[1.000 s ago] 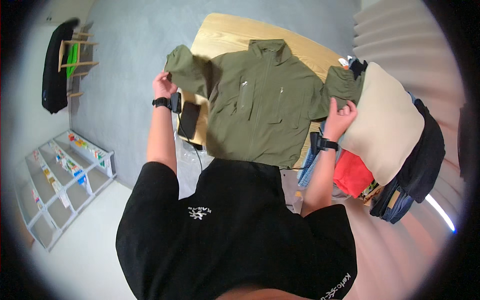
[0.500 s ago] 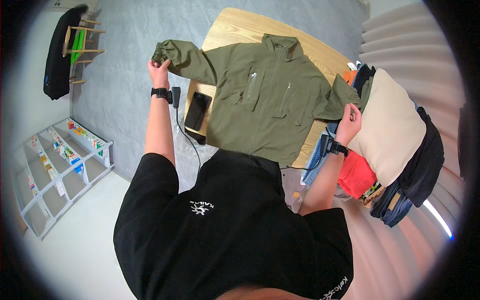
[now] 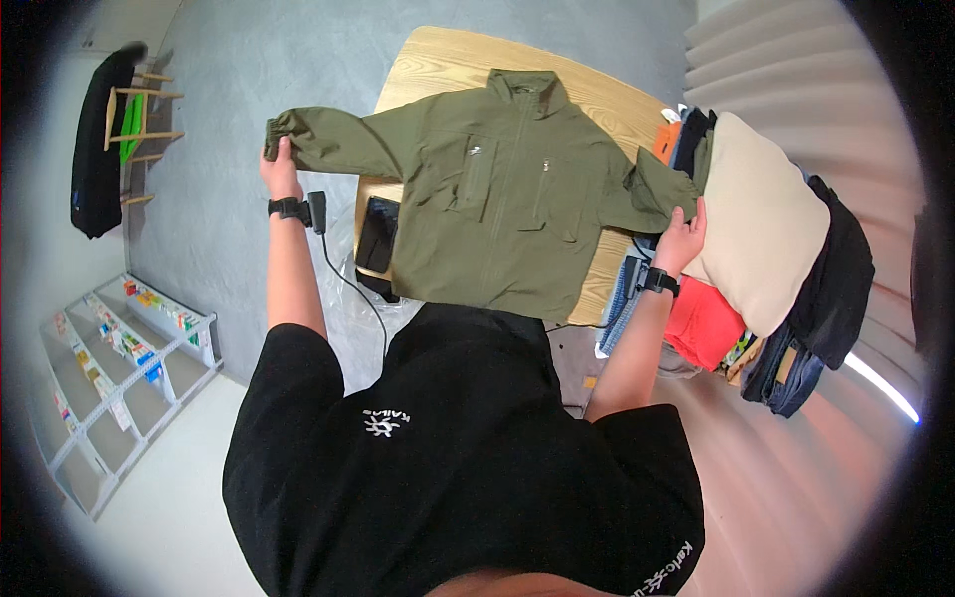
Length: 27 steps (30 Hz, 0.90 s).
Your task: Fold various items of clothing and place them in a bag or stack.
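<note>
An olive-green zip jacket (image 3: 502, 214) lies front up, collar away from me, with two zipped chest pockets showing. My left hand (image 3: 283, 177) is closed on the elastic cuff of the left-side sleeve, which stretches out past the table edge. At the other side, my right hand (image 3: 682, 239) grips the cuff of the right-side sleeve, bent at the elbow, beside the clothes pile. Part of that hand's grip is hidden by the fabric. Both wrists wear black straps with small devices.
Under the jacket is a wooden table (image 3: 423, 60). A black phone (image 3: 377, 235) lies by the jacket's left side. To the right are a beige cushion (image 3: 761, 219), red cloth (image 3: 702, 323) and dark folded clothes (image 3: 834, 284). A white shelf rack (image 3: 139, 398) stands lower left.
The view has shifted slightly. My hands are a little farther apart, and the left hand with its cuff has moved outward and slightly nearer. Both cuffs remain held.
</note>
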### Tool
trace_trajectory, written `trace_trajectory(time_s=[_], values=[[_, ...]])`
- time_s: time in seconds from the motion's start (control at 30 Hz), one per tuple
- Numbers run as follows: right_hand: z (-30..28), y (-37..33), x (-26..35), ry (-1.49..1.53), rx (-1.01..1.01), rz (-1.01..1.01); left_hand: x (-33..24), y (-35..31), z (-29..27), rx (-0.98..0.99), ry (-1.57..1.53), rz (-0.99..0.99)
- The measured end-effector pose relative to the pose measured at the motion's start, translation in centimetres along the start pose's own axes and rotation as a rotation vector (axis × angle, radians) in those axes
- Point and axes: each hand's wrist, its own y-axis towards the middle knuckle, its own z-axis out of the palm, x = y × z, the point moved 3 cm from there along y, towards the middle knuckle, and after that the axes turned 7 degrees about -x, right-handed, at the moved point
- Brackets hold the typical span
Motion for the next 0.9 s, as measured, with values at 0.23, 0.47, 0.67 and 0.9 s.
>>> trace_trajectory(time_s=[0.23, 0.47, 0.67, 0.9], values=[[0.0, -1.4, 0.9, 0.031, 0.024, 0.017, -6.2, -8.3, 6.4, 0.018, 0.202, 0.415], [0.8, -1.8, 0.4, 0.151, 0.032, -0.015, -0.9, -20.5, 14.7, 1.178, 0.613, 0.501], [1.4, -2.2, -1.2, 0.314, 0.116, 0.257, 5.3, -21.2, 13.5, 1.024, 1.012, 0.588], [4.4, -3.3, -6.3, -0.008, 0.400, 0.460, 7.6, -22.0, 12.6, 1.071, 1.045, 0.690]])
